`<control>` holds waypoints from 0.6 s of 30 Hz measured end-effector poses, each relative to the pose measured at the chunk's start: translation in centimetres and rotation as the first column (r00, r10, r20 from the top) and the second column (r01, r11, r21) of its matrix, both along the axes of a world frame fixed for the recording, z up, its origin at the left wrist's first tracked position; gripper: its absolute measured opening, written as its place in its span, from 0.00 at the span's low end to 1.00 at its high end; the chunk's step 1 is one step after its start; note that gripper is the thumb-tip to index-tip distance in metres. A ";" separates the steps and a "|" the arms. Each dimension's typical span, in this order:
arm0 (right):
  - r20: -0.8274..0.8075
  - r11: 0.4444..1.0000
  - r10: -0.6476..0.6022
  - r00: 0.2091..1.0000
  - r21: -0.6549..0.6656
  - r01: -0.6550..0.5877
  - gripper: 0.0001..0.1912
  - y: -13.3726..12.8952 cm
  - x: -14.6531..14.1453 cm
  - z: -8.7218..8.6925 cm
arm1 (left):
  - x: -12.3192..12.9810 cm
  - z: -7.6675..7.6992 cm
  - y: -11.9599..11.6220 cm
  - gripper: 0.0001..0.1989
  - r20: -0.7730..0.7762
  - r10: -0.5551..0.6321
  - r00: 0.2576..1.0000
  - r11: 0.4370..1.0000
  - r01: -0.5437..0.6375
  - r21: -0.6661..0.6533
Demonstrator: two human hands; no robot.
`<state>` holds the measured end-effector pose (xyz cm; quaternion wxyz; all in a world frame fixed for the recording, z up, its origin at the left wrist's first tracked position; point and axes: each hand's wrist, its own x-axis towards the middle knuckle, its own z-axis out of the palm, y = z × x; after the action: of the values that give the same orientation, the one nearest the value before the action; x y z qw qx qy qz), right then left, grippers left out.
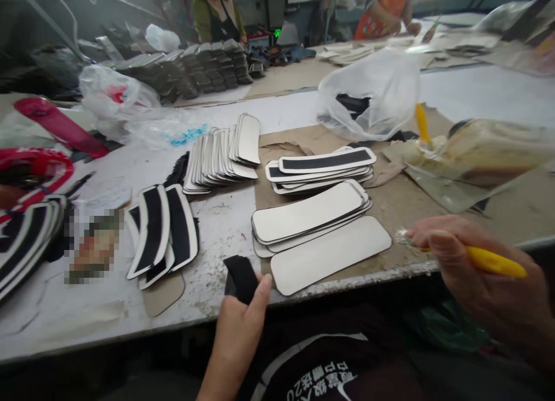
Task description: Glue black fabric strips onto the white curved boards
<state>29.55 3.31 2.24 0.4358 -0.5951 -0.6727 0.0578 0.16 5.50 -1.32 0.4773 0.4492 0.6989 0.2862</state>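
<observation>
My left hand [243,320] is closed on black fabric strips [243,279] at the table's front edge. Its thumb is close to the left end of a white curved panel [332,256]; whether they touch I cannot tell. My right hand [472,273] grips a brush by its yellow handle [496,262], with pale, coated bristles [404,236] pointing left, just off the panel's right end. Behind that panel lies a stack of white panels [307,213]. Farther back, more panels carry black strips [327,161] inside white borders.
A fanned row of white panels [221,158] stands left of centre. Black-strip panels [158,230] lie nearer, left. A plastic bag of glue-like paste [489,158] with another yellow handle [422,123] sits right. Behind are a clear bag [381,94], grey stacks [203,68] and two people.
</observation>
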 end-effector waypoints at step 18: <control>-0.698 0.697 -0.047 0.714 -0.535 -0.478 0.17 1.4 -9.8 -2.1 | 4.6 0.6 -2.8 0.14 0.581 -0.122 0.805 0.982 0.184 -0.048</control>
<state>19.78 4.74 0.11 0.3836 -0.5600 -0.4705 0.5639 4.80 2.68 -0.75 0.7099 0.3717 0.4972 0.3327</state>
